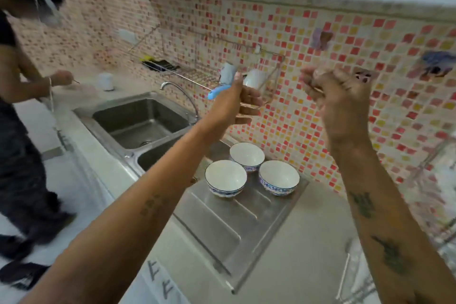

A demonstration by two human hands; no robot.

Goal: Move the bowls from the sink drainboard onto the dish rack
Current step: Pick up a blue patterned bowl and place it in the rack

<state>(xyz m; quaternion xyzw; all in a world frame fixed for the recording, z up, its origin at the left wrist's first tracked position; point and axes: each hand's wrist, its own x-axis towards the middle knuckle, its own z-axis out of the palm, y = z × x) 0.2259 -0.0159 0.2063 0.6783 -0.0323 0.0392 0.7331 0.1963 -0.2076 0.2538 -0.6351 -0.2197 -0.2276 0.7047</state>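
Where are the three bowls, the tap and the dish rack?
Bowls (225, 176): head view, inside of the left one.
Tap (183, 92): head view, curved spout.
Dish rack (195, 74): head view, wire shelf.

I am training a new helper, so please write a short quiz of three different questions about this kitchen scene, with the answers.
1. How many white porcelain bowls with blue patterned outsides stand on the ribbed steel sink drainboard?
2. True or false: the left hand holds one of these bowls.
3. Where is the wire dish rack? A) on the floor B) on the tiled wall above the sink C) inside the steel sink basin

Key: 1) three; 2) false, both the left hand and the right hand are raised above the bowls and touch none; 3) B.
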